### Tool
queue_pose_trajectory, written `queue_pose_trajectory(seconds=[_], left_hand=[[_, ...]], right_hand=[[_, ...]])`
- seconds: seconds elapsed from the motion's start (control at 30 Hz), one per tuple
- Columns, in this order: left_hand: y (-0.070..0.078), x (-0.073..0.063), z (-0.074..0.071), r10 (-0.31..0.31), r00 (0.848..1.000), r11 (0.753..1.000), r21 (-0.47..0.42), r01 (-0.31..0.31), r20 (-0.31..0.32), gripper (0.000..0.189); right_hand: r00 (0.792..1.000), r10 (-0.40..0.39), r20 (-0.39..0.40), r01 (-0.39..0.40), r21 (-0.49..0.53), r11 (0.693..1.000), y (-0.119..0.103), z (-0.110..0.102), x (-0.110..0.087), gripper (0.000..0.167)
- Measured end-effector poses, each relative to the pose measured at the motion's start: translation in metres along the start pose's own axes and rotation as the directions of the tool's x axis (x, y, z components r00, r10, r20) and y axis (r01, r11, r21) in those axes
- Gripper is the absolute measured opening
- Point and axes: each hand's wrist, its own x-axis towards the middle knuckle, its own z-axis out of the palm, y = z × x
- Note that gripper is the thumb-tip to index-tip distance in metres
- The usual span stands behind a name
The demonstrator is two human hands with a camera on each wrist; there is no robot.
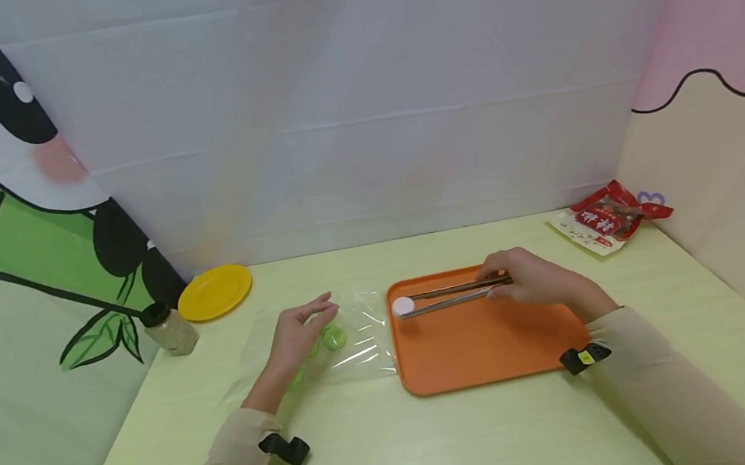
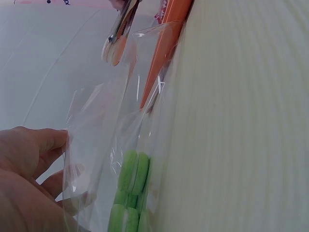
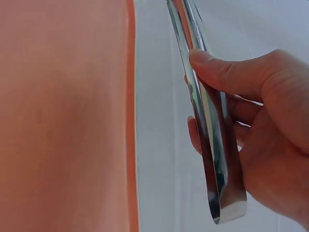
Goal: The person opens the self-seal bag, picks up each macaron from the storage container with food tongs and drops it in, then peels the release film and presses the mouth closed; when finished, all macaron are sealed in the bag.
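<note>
My right hand (image 1: 520, 277) grips metal tongs (image 3: 212, 135), thumb on one arm and fingers round the other side. Between the tong tips is a pale pinkish-white macaron (image 1: 404, 306), held above the left end of the orange tray (image 1: 495, 360). On the left, a clear plastic bag (image 1: 367, 347) lies with its mouth toward the tray. My left hand (image 1: 298, 339) pinches the bag's upper film, lifting it, and some fingers show through it in the left wrist view. Several green macarons (image 2: 133, 174) rest inside the bag, partly hidden by the left hand in the head view.
A yellow plate (image 1: 215, 292) stands at the back left, with a dark-lidded jar (image 1: 171, 331) in front of it. At the back right lies a red and cream snack packet (image 1: 609, 217). A white patterned cloth (image 1: 400, 108) hangs behind the table.
</note>
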Motion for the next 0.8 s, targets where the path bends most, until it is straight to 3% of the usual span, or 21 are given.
queue_pose_trajectory(seconds=[0.33, 0.5, 0.8], left_hand=[[0.001, 0.002, -0.002, 0.005, 1.0, 1.0, 0.023, -0.005, 0.004, 0.04], [0.002, 0.002, -0.001, 0.031, 1.0, 0.999, 0.018, -0.031, 0.003, 0.037], [0.0, 0.001, 0.0, 0.009, 1.0, 1.0, 0.02, -0.009, -0.004, 0.04]], right_hand=[[0.995, -0.017, 0.097, 0.019, -0.023, 1.0, -0.024, 0.025, 0.041, 0.023], [0.994, -0.018, 0.105, 0.02, -0.013, 1.0, -0.028, 0.025, 0.044, 0.025], [0.993, 0.037, 0.109, -0.037, -0.001, 0.999, -0.019, 0.022, 0.044, 0.021]])
